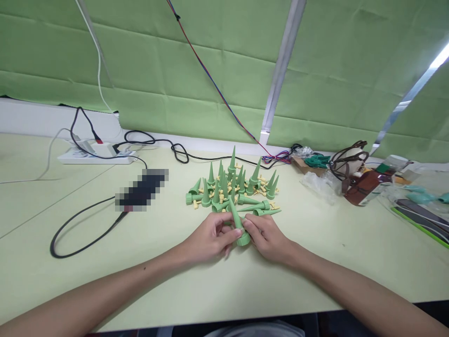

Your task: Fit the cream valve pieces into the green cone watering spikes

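Left hand [210,238] pinches pointed green plastic cone [235,216], near middle. Right hand [268,236] curled against it; can't tell grip. Loose pinch could drop it; bump could topple upright green plastic cones [232,164], farther back.

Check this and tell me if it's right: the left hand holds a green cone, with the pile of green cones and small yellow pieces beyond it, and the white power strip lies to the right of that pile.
Not quite: the head view shows the white power strip to the left of the pile of green cones and small yellow pieces. The left hand does hold a green cone.
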Demonstrator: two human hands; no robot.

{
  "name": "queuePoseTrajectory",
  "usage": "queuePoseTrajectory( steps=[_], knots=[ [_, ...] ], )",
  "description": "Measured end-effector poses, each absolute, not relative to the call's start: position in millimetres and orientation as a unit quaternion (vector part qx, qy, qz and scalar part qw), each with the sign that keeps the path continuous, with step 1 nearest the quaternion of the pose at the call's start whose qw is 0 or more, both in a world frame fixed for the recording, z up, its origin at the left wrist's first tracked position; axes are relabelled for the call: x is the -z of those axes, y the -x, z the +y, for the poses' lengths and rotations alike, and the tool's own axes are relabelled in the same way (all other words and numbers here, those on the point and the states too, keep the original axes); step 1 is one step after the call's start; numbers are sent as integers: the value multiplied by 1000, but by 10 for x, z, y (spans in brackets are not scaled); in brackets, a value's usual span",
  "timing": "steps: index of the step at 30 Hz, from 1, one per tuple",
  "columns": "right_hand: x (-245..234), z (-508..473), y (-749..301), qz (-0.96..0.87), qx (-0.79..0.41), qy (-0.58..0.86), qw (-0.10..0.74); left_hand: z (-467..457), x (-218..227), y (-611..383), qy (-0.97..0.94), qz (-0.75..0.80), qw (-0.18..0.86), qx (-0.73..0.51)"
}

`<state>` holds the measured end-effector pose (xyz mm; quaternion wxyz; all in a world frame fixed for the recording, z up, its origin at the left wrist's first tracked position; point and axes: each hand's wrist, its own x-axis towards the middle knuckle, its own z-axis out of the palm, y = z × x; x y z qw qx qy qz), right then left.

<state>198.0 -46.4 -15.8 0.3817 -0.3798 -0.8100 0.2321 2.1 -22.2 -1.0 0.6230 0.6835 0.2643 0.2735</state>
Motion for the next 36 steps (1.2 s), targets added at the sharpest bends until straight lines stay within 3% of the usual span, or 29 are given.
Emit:
queuePoseTrajectory(
  steps=[7,12,16,36],
  knots=[
    [153,-445,-1983,-814,-237,372,378,-234,37,-33,-734,285,549,-279],
    [139,-448,-1980,-813,-240,369,381,-240,69,-13,-815,297,388,-312],
    [142,-455,-1975,-813,-244,371,377,-231,83,-3,-844,290,324,-314],
    [150,-471,-1938,-809,-232,380,384,-225,85,-22,-804,284,427,-301]
  ],
)
